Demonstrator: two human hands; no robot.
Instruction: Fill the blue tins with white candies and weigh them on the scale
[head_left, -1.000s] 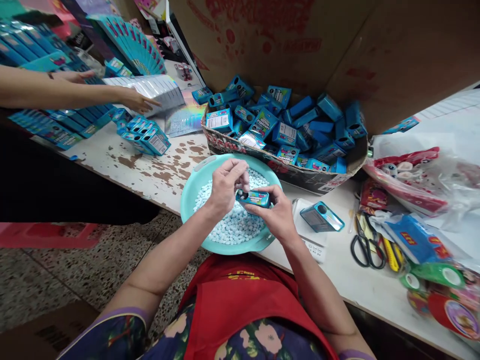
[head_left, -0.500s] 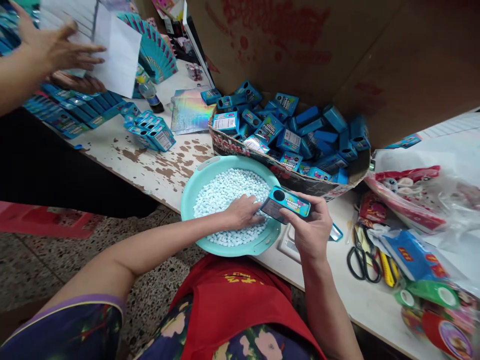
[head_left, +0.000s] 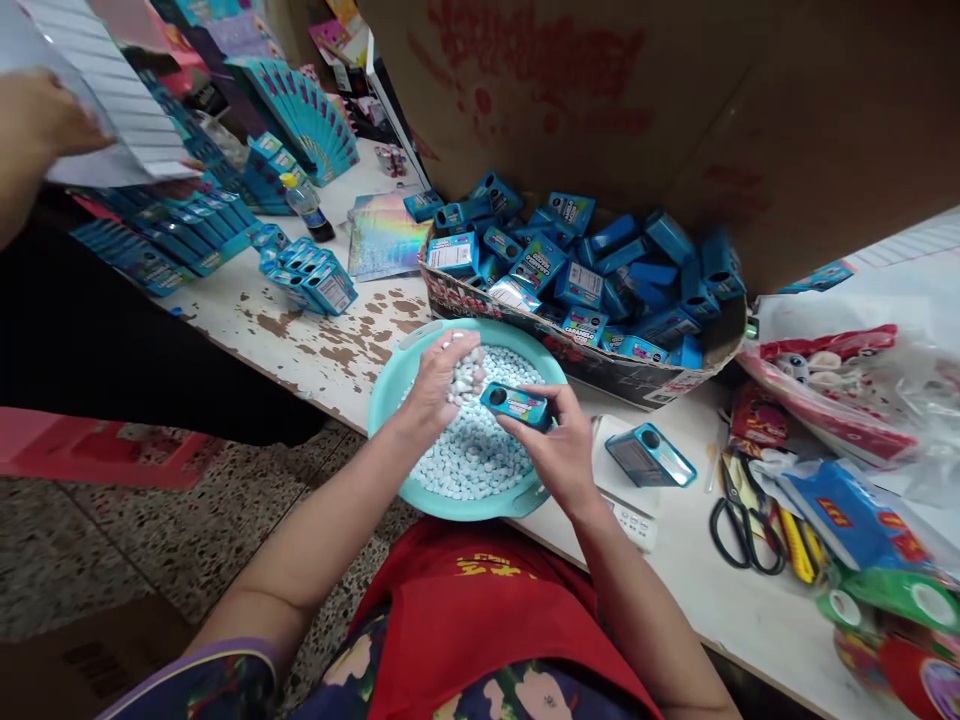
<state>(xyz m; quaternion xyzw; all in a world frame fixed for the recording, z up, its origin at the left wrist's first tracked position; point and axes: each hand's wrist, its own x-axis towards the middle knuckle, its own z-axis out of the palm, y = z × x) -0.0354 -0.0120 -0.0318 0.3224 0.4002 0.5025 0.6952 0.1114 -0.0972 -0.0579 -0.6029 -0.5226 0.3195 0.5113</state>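
My left hand [head_left: 439, 380] is cupped around a heap of small white candies [head_left: 466, 372], above the left part of a turquoise basin [head_left: 384, 400]. More pale candies [head_left: 476, 460] fill the basin below. In my right hand [head_left: 562, 435] is a small blue box [head_left: 516, 404], tilted over the basin with one end toward the candies in my left hand. Another blue box [head_left: 651, 458] rests on a white scale [head_left: 634, 522] to the right of the basin.
Behind the basin stands a cardboard carton [head_left: 630, 378] full of blue boxes. Scissors [head_left: 746, 520], a yellow cutter [head_left: 801, 545] and plastic bags [head_left: 847, 400] lie at right. At left are a bottle [head_left: 307, 208], grouped boxes [head_left: 315, 275] and another person's hand [head_left: 56, 115] holding papers.
My left hand has risen out of the candies, now with a handful. My right hand has moved left with its box, uncovering the scale. The other person's hand and papers have shifted left.
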